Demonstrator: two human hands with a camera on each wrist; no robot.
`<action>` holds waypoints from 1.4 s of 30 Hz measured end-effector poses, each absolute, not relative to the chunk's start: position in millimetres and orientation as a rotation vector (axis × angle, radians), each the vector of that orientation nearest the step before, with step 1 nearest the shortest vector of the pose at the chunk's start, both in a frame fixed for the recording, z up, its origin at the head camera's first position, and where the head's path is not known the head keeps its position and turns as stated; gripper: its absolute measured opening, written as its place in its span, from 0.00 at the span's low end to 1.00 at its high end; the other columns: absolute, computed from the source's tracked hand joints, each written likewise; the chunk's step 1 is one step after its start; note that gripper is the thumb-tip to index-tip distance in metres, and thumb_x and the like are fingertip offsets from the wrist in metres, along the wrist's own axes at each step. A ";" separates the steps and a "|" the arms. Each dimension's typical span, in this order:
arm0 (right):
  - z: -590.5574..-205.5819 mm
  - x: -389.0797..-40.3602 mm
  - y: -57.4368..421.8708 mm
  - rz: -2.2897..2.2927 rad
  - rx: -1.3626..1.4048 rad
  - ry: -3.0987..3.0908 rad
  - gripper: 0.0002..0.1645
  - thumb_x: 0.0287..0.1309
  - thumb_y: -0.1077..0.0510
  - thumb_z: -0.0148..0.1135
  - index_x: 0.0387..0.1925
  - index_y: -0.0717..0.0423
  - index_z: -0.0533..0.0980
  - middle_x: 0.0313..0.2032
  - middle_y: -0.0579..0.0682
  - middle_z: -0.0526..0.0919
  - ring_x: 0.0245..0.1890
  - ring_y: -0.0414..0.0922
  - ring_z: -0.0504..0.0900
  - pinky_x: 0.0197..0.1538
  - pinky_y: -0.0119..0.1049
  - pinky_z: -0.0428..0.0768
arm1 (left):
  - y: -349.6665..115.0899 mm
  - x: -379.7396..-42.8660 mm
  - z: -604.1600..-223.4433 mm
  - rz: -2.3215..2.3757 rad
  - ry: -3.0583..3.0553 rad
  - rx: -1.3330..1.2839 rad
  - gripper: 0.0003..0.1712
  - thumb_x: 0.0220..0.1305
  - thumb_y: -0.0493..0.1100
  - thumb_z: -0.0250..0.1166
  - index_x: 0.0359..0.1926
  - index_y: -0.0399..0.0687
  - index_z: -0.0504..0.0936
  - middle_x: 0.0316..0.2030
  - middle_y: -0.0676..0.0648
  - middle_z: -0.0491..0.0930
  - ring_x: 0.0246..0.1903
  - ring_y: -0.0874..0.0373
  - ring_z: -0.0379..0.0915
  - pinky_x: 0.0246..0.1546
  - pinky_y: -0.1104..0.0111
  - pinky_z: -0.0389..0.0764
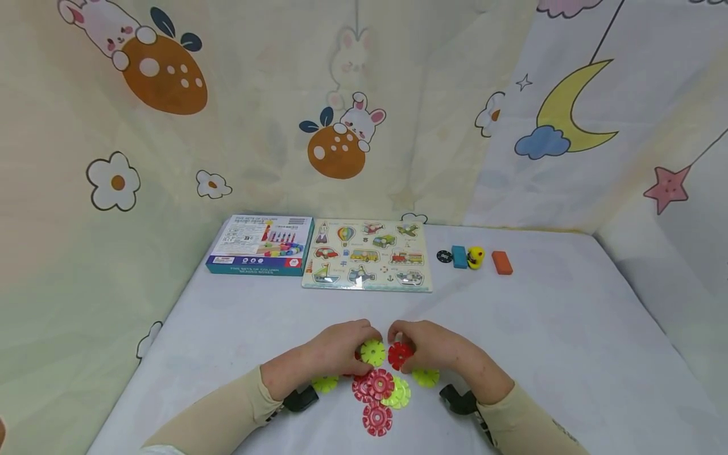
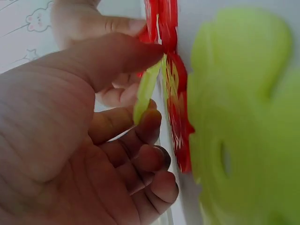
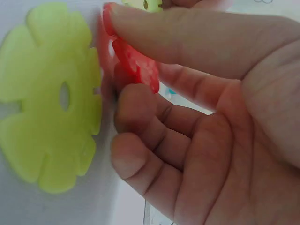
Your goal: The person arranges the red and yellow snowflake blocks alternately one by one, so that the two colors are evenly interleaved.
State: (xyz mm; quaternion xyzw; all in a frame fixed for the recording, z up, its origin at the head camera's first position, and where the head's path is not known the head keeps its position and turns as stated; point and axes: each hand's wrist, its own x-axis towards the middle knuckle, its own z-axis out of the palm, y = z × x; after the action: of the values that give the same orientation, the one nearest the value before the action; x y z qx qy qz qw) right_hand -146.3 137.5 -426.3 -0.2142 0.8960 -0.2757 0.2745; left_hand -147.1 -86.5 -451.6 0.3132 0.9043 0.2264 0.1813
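Just left of centre in the head view, my left hand (image 1: pixel 341 347) pinches a yellow-green slotted flower disc (image 1: pixel 372 352) between thumb and fingers. The left wrist view shows that disc (image 2: pixel 146 89) edge-on. Facing it, my right hand (image 1: pixel 435 344) pinches a red slotted flower disc (image 1: pixel 400 355), tilted in the right wrist view. The two held discs are close together but apart. Below the hands, several red discs (image 1: pixel 378 418) lie overlapping a yellow-green one (image 1: pixel 400 395). Another yellow-green disc (image 1: pixel 426 378) lies under the right hand, and one (image 1: pixel 325 383) by the left wrist.
Toward the back stand a boxed bead set (image 1: pixel 258 245) and a picture puzzle board (image 1: pixel 366 256). To their right are a black round chip (image 1: pixel 444 256), a blue block (image 1: pixel 459 257), a yellow duck (image 1: pixel 475 257) and an orange block (image 1: pixel 502 263). A patterned cloth wall rises behind.
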 end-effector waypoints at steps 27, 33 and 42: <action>-436.7 -149.7 133.1 -0.612 -0.699 2.462 0.29 0.37 0.46 0.78 0.46 0.35 0.77 0.39 0.37 0.71 0.40 0.39 0.71 0.39 0.32 0.76 | -169.2 -158.9 -407.9 1.108 2.738 0.885 0.28 0.46 0.54 0.75 0.50 0.69 0.77 0.35 0.64 0.71 0.34 0.53 0.70 0.29 0.68 0.75; -439.1 -151.1 136.5 -0.642 -0.701 2.457 0.29 0.38 0.45 0.77 0.46 0.36 0.77 0.40 0.36 0.71 0.39 0.38 0.71 0.40 0.32 0.76 | -205.8 -162.7 -408.2 1.109 2.849 0.812 0.27 0.46 0.56 0.75 0.50 0.66 0.79 0.34 0.61 0.70 0.31 0.57 0.67 0.27 0.71 0.73; -438.6 -152.8 139.8 -0.651 -0.713 2.458 0.29 0.37 0.44 0.77 0.45 0.36 0.76 0.39 0.36 0.72 0.40 0.38 0.72 0.40 0.32 0.76 | -250.9 -180.6 -411.0 0.964 2.859 0.498 0.26 0.47 0.55 0.75 0.49 0.63 0.79 0.35 0.55 0.70 0.34 0.55 0.65 0.26 0.67 0.73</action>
State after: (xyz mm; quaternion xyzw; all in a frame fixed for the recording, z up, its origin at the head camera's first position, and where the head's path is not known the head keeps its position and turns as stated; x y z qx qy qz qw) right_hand -152.8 139.8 -438.6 -0.2614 0.9018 -0.2388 0.2478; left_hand -180.6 -250.9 -411.0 0.1626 0.9341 0.3151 0.0417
